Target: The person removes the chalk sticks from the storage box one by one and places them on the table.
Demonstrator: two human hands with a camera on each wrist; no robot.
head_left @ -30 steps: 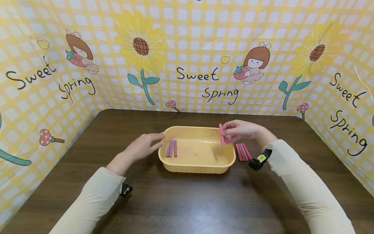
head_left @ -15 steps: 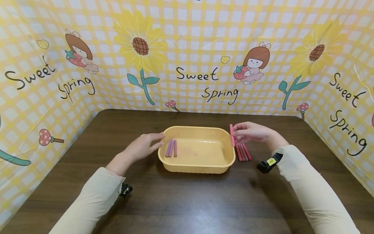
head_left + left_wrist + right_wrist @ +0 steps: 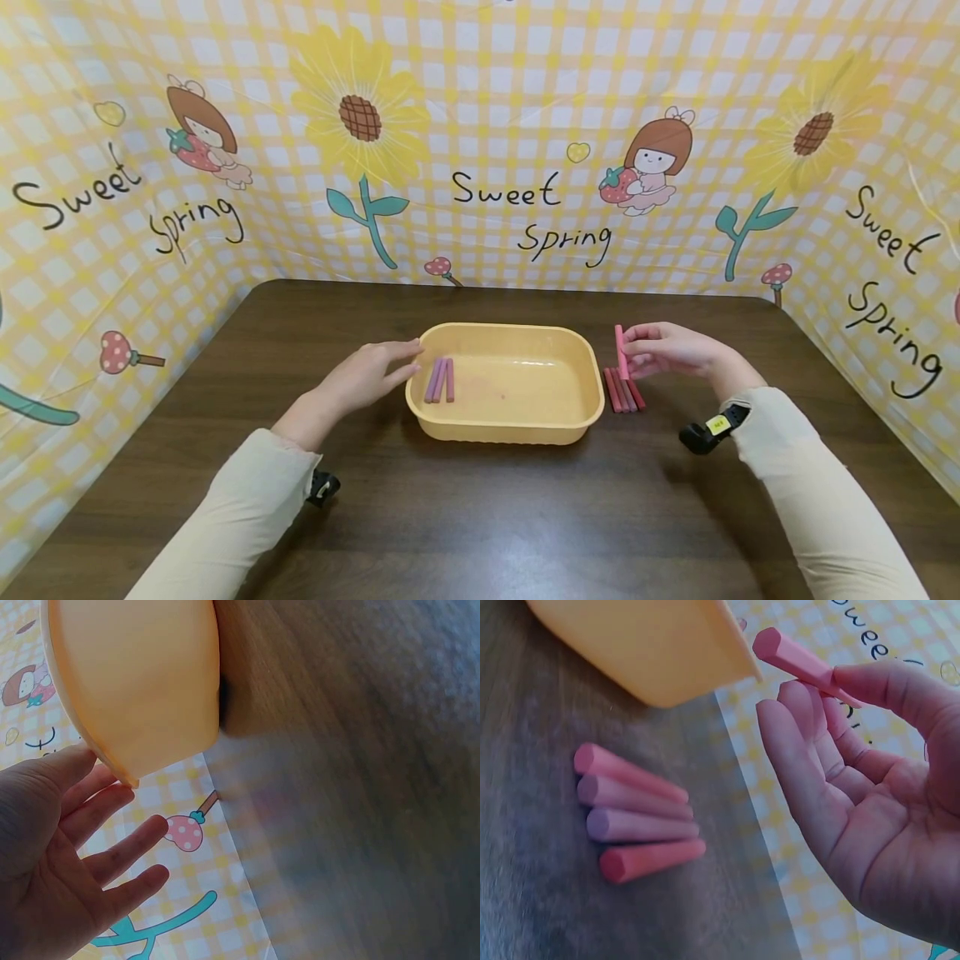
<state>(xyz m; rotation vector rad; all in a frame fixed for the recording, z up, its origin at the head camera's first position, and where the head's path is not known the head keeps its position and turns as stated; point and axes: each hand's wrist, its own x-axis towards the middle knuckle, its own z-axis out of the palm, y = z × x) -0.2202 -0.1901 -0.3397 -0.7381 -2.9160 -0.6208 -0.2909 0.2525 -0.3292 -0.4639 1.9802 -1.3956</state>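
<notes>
Thumb and fingers of my right hand (image 3: 671,350) pinch a pink stick (image 3: 795,656) with a flat, faceted end. They hold it upright, to the right of a yellow plastic basin (image 3: 502,433). It overlaps a row of several pink, red and mauve sticks (image 3: 634,799) in the head view. Those sticks lie side by side on the table beside the basin's right end. My left hand (image 3: 367,371) touches the basin's left rim with thumb and forefinger, its other fingers spread loosely. Inside the basin, near that hand, lie 3 mauve and dusky pink sticks (image 3: 439,381).
Everything stands on a dark brown wooden table (image 3: 480,517). A yellow checked cloth (image 3: 495,117) with printed flowers and figures hangs around its back and sides. Each wrist carries a black camera strap, such as the right one (image 3: 712,429).
My right hand has moved right with the pink stick, from over the basin's right end to above the row of sticks. My left hand and the basin have stayed in place.
</notes>
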